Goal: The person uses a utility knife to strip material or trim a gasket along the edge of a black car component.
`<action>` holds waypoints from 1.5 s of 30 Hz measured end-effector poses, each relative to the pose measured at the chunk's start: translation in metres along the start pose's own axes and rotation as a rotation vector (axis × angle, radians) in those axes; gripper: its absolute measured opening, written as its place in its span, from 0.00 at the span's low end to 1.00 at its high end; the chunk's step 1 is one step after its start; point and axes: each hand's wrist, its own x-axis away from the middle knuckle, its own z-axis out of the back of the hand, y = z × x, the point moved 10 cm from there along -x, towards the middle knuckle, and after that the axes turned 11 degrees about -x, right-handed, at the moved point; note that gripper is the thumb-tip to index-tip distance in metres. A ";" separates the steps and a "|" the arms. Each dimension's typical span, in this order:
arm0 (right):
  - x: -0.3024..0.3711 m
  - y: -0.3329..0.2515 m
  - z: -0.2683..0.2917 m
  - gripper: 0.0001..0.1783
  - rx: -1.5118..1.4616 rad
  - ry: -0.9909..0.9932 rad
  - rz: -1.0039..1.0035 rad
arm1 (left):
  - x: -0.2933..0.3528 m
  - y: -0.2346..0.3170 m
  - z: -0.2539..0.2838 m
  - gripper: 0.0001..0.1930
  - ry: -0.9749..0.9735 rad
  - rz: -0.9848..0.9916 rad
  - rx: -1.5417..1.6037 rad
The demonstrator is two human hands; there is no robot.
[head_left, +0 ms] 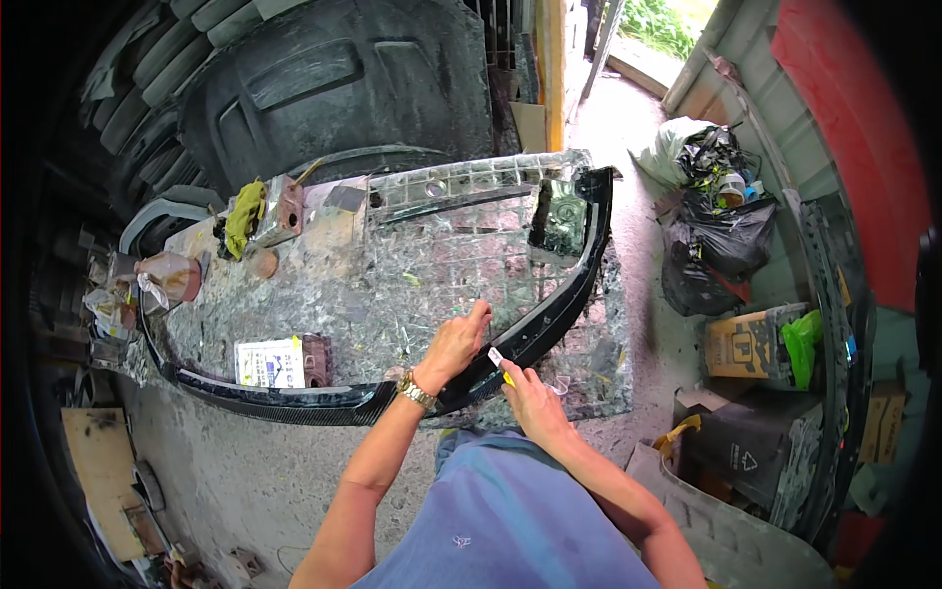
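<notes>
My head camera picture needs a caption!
Right hand holding a white-and-yellow object, left hand nearby, at a curved black part.

Daylight glares through the doorway point(659, 45), bleaching the floor point(616, 120); fisheye edges bend and blacken.

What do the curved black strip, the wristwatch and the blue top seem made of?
Curved black strip: perhaps glossy carbon fibre, from fine woven-looking texture, though patterned plastic is possible.
Wristwatch: likely polished, gold-toned metal, from its gleaming band.
Blue top: apparently matte cloth, given soft creases.

Blue shirt point(520, 515), pale emblem point(461, 541), gold wristwatch point(416, 392)
</notes>
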 end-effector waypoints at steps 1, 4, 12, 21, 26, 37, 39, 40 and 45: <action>-0.001 -0.001 0.000 0.24 0.000 0.000 0.000 | 0.000 0.002 0.002 0.08 0.005 -0.005 -0.002; -0.003 -0.001 0.001 0.25 0.002 0.013 -0.007 | 0.000 0.002 0.002 0.08 0.013 -0.011 -0.003; 0.004 -0.003 -0.001 0.25 0.040 -0.045 0.000 | -0.001 -0.004 -0.003 0.07 -0.008 0.015 0.020; -0.002 0.002 0.002 0.25 0.000 0.002 0.013 | -0.003 0.000 0.002 0.08 0.015 0.005 0.008; -0.002 0.000 0.002 0.25 0.018 -0.013 0.018 | -0.003 -0.003 -0.002 0.08 0.003 0.008 0.050; -0.004 -0.002 -0.001 0.25 0.015 -0.046 0.024 | -0.003 -0.003 0.000 0.06 0.032 -0.006 0.017; -0.007 -0.003 0.003 0.24 -0.005 -0.020 0.026 | -0.003 -0.001 0.000 0.06 0.029 -0.009 0.014; -0.008 -0.003 0.002 0.24 -0.005 -0.020 0.026 | -0.003 -0.001 0.000 0.06 0.029 -0.006 0.010; -0.005 0.000 -0.002 0.24 0.002 -0.043 0.014 | -0.002 -0.005 -0.003 0.07 0.022 0.009 0.004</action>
